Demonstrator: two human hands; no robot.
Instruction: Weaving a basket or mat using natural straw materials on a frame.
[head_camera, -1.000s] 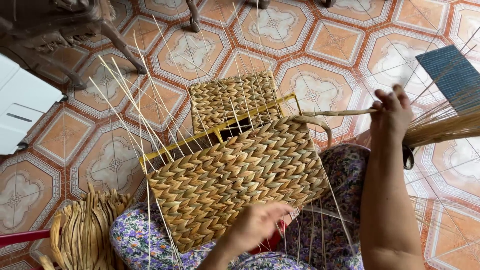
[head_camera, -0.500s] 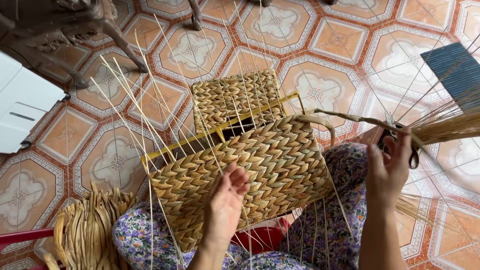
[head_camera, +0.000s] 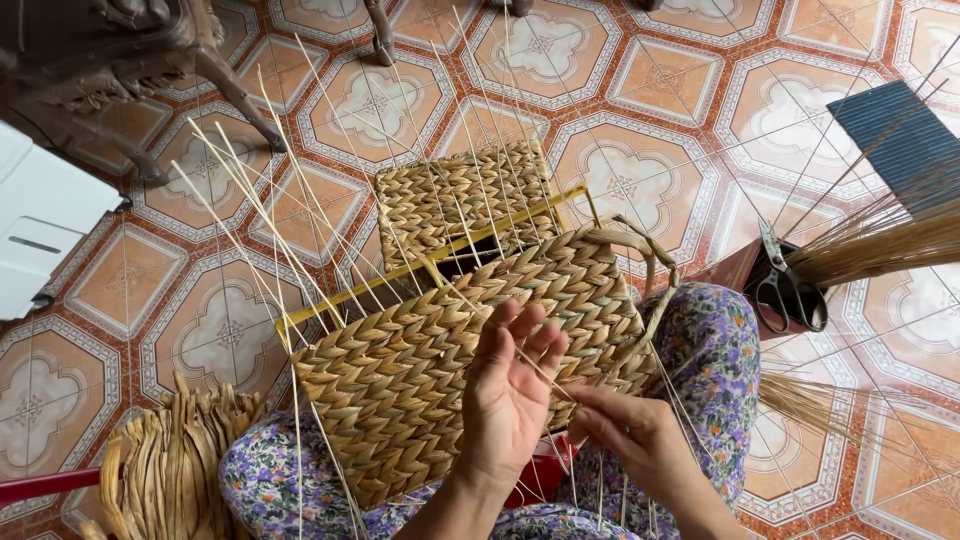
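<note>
A woven straw basket (head_camera: 430, 350) on a yellow metal frame (head_camera: 437, 258) rests on my lap, with thin pale strands (head_camera: 270, 230) sticking up out of it. My left hand (head_camera: 510, 390) lies against the basket's near side, palm up and fingers spread, and a thin strand crosses it. Just to its right, at the basket's lower edge, my right hand (head_camera: 630, 432) pinches a thin strand between its fingertips.
Scissors (head_camera: 785, 290) lie on a dark red container to the right, beside a bundle of straw (head_camera: 880, 240) and a blue mat (head_camera: 890, 130). Dried flat leaves (head_camera: 170, 470) are piled at the lower left. A white object (head_camera: 40, 230) and dark furniture legs (head_camera: 150, 70) stand on the patterned tile floor.
My right hand came down from the scissors and straw bundle on the right to the basket's lower edge. The scissors now lie on the container. My left hand slid up onto the basket.
</note>
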